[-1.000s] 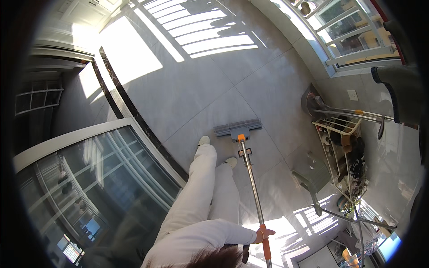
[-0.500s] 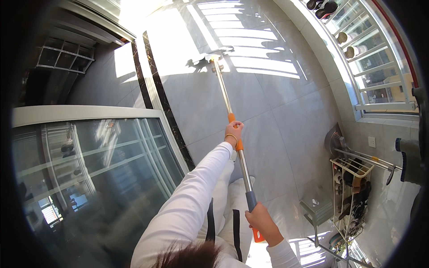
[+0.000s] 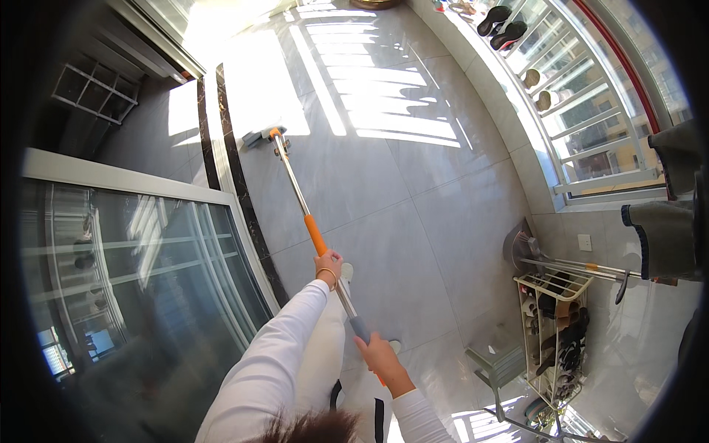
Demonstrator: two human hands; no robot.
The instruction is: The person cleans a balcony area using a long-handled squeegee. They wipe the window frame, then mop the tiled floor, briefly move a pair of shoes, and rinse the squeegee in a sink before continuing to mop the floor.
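I hold a long-handled mop (image 3: 297,186) with a silver pole, orange fittings and a grey lower grip. My left hand (image 3: 329,266) is closed round the pole just below its orange middle sleeve. Lower down, my right hand (image 3: 382,357) wraps the grey grip, and a bit of the orange end shows beneath it. The grey mop head (image 3: 258,138) rests on the grey tiled floor (image 3: 369,229), close beside the dark stone strip (image 3: 235,159) of the door sill. Its underside is hidden.
A sliding glass door (image 3: 148,273) stands at the left. On the right are a barred window (image 3: 602,140) with shoes on its ledge, a shoe rack (image 3: 554,332), a leaning long-handled dustpan (image 3: 519,247), a grey-green stool (image 3: 496,367) and hanging grey clothes (image 3: 661,236).
The mop head has moved left and a little nearer, out of the sunlit patch toward the sill. Both hands have shifted left with the pole, the left one also nearer to me.
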